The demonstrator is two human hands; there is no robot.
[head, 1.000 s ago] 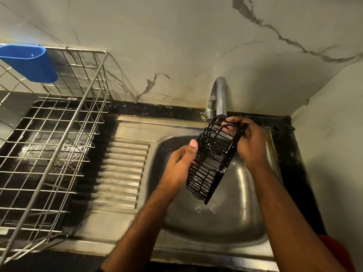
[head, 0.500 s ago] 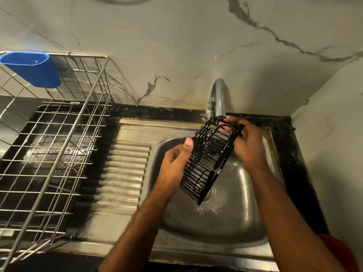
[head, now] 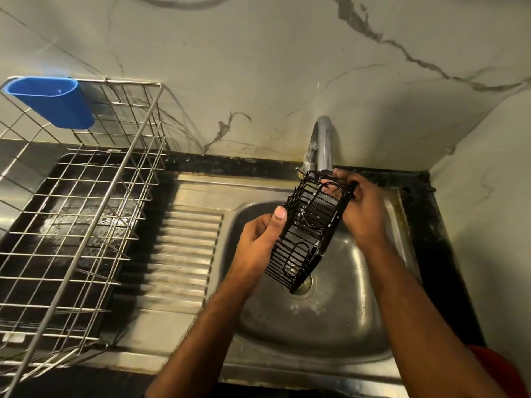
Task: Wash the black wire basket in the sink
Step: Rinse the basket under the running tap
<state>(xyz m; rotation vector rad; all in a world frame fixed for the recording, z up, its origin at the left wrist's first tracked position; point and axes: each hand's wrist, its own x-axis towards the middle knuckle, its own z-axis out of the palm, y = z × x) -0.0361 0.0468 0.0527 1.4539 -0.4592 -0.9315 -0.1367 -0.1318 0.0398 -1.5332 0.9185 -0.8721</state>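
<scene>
Over the steel sink (head: pixel 359 334), hands grip oblong black wire basket (head: pixel 309 234).

I see dim, yellowish light. Glare sits on the wet black worktop (head: pixel 71 225) under the wire rack (head: pixel 86 196), and the sink (head: pixel 316 326) gleams softly. Wide-angle bending curves the edges; the drainboard ridges (head: pixel 184 254) look smeared.

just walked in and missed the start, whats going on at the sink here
A person is holding a long black wire basket tilted over the stainless steel sink, its upper end right under the curved metal tap. The left hand grips its side; the right hand holds the upper end. Whether water is running cannot be told. To the left stands a steel wire dish rack with a blue plastic cup.
</scene>
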